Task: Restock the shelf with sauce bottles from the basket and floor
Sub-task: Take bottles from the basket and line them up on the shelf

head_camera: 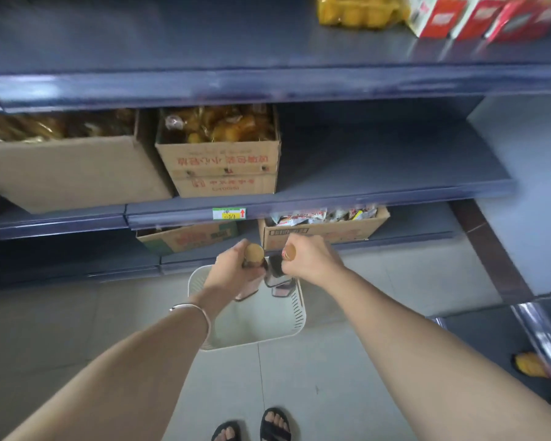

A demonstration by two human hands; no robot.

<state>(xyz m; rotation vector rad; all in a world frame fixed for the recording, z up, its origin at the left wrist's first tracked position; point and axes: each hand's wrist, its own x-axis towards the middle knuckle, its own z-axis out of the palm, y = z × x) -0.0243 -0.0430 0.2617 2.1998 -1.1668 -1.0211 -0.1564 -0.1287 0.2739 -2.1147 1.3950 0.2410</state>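
- Above the white slotted plastic basket (300, 316) on the pale tiled floor (379, 281), the left hand (233, 265) grips a dark sauce bottle with a tan cap (254, 253), fingers curled round its neck
- Just beside it, the right hand (312, 259) grips a dark sauce bottle with an orange cap (288, 252) the same way; the two bottles hang close together, their pink-labelled lower parts over the basket's far end
- Beyond the hands, the dark blue metal shelf (379, 160) at middle height carries an open brown cardboard box (223, 160) of wrapped yellow snacks
- A thin silver bracelet (193, 308) sits on the left wrist
- Feet in black sandals (275, 424) stand on the floor, near the basket
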